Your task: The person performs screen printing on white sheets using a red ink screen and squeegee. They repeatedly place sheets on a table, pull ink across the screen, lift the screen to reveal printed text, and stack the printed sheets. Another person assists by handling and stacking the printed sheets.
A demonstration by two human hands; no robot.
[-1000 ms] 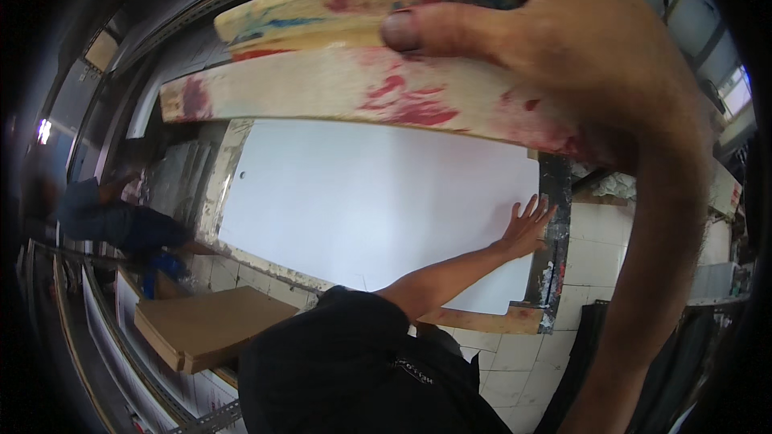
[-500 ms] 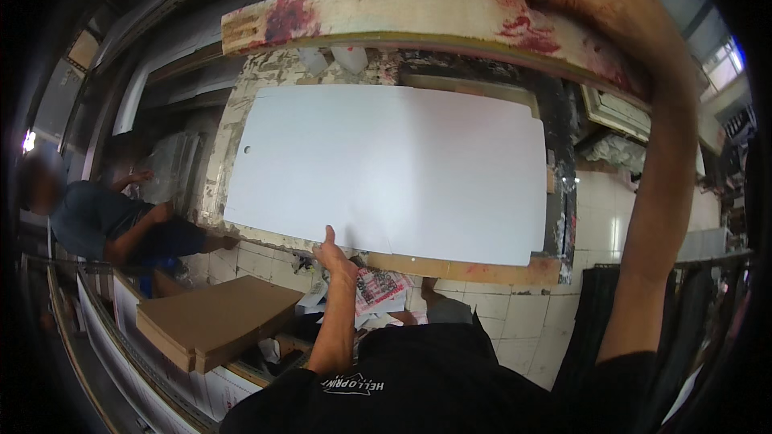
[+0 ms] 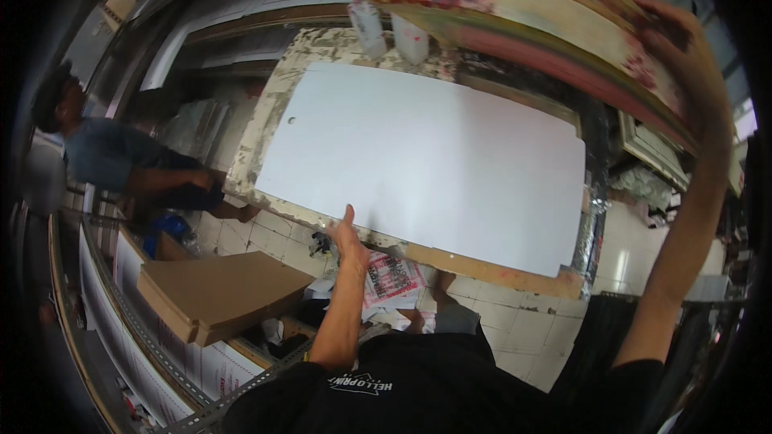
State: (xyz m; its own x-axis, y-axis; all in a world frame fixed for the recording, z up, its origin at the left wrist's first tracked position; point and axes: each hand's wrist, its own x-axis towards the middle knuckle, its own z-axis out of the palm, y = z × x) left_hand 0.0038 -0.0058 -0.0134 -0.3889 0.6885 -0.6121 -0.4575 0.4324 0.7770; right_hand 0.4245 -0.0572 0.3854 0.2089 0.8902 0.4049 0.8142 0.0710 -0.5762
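Note:
A large white sheet (image 3: 434,161) with rounded corners and a small hole near its left end lies flat on a paint-stained worktable (image 3: 269,116). At the sheet's near edge is my left hand (image 3: 348,245), thumb raised and apart from the slightly blurred fingers. Whether it touches the sheet I cannot tell. My right hand (image 3: 679,52) is wrapped round the top of a wooden frame (image 3: 547,20), which looks like a screen-printing frame with red stains. The frame is tilted up above the table's far side.
Two whitish containers (image 3: 410,38) stand behind the sheet. A person (image 3: 121,153) is at the left. Flat brown cardboard (image 3: 225,289) rests on a metal rack at lower left. Printed papers (image 3: 394,280) lie below the table edge. More frames (image 3: 647,145) are at the right.
The view has turned, so the table and sheet now slant down to the right. My right hand still holds the raised frame, whose underside shows more. The person at left has shifted posture.

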